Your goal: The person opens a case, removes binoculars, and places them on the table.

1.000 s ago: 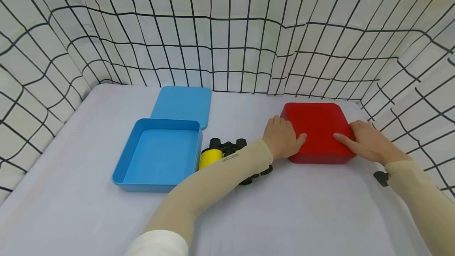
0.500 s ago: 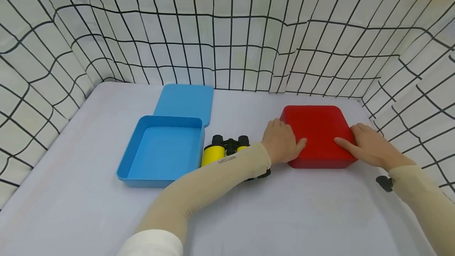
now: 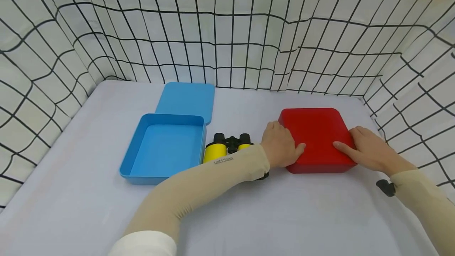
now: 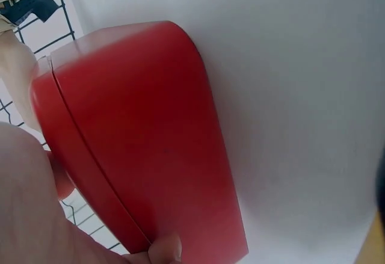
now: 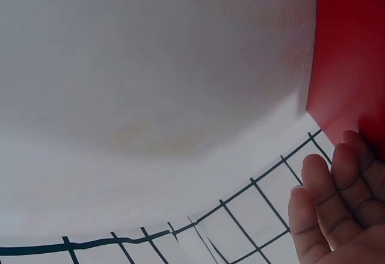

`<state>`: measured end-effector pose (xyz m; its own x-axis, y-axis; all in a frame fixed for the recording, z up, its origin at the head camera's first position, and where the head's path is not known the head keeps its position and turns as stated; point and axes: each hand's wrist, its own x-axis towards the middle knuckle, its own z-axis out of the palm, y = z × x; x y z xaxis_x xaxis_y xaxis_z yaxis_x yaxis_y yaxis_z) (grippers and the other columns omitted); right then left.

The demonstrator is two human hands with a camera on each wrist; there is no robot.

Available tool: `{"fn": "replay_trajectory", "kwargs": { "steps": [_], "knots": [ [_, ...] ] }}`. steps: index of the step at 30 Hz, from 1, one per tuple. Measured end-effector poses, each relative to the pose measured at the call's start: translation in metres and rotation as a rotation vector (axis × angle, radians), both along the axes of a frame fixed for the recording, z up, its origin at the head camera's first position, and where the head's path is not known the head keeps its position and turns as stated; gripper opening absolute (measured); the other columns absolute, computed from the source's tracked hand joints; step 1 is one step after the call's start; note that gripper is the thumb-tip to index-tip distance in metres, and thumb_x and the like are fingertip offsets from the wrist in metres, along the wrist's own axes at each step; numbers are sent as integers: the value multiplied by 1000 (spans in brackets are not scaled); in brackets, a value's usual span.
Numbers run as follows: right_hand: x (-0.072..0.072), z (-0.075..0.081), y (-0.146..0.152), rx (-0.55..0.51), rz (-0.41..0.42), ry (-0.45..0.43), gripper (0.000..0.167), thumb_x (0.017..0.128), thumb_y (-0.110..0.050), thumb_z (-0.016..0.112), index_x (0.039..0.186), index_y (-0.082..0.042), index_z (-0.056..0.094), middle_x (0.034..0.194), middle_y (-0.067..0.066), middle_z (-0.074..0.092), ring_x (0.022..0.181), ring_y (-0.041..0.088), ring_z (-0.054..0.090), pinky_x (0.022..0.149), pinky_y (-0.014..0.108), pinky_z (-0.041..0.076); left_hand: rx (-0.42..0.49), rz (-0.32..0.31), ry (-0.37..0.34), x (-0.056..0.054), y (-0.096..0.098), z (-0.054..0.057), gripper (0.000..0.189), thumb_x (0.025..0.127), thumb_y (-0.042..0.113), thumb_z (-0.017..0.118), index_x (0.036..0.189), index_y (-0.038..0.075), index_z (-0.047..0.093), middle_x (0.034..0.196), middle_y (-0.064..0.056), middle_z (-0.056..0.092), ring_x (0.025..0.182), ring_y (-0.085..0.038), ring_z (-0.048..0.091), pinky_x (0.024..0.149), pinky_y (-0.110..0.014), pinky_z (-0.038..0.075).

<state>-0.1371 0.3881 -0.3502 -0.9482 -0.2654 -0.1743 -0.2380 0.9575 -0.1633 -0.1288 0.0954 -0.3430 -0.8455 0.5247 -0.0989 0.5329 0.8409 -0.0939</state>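
Observation:
A red lidded box (image 3: pixel 316 135) lies on the white table at the right, its lid on. My left hand (image 3: pixel 281 145) grips its left side, thumb over the top edge. On the opposite side my right hand (image 3: pixel 371 150) holds it, thumb on top and fingers down the side. A seam runs along the red box (image 4: pixel 138 113) in the left wrist view, with my left hand (image 4: pixel 30 198) across the lid. Only a corner of the red box (image 5: pixel 352 53) shows in the right wrist view, beside the fingers of my right hand (image 5: pixel 340 210).
Yellow and black binoculars (image 3: pixel 215 152) lie partly hidden under my left forearm. Left of them stands an open blue box (image 3: pixel 170 147), with a flat blue lid (image 3: pixel 186 100) behind it. Black wire mesh (image 3: pixel 231 42) walls in the back and sides of the table.
The red box has slid slightly toward me with both hands on it. The head view has shifted a little, so the blue box and binoculars appear higher.

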Motion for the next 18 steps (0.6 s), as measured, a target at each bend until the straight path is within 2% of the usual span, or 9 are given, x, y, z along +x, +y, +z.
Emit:
{"fn": "replay_trajectory", "kwargs": {
  "steps": [5,12,18],
  "knots": [
    [6,0,-4,3,-1,10,76,98,-63,55,128,7,53,115,22,63,102,33,60,84,54,59,-10,6,-2,7,-3,2,61,105,60,33,70,18,59,69,3,57,83,-16,55,83,-29,44],
    [13,-1,-6,-7,5,-7,78,97,-62,57,130,9,50,115,25,62,99,34,59,81,54,60,9,26,0,15,-9,0,60,104,62,32,78,16,59,72,1,58,79,-15,56,79,-28,45],
    [19,-1,-14,-21,5,-10,75,96,-62,59,127,6,52,111,20,62,97,30,59,77,48,60,40,34,-25,20,-18,-1,60,104,63,33,80,15,60,73,0,59,77,-15,56,75,-28,45]
  ]
}}
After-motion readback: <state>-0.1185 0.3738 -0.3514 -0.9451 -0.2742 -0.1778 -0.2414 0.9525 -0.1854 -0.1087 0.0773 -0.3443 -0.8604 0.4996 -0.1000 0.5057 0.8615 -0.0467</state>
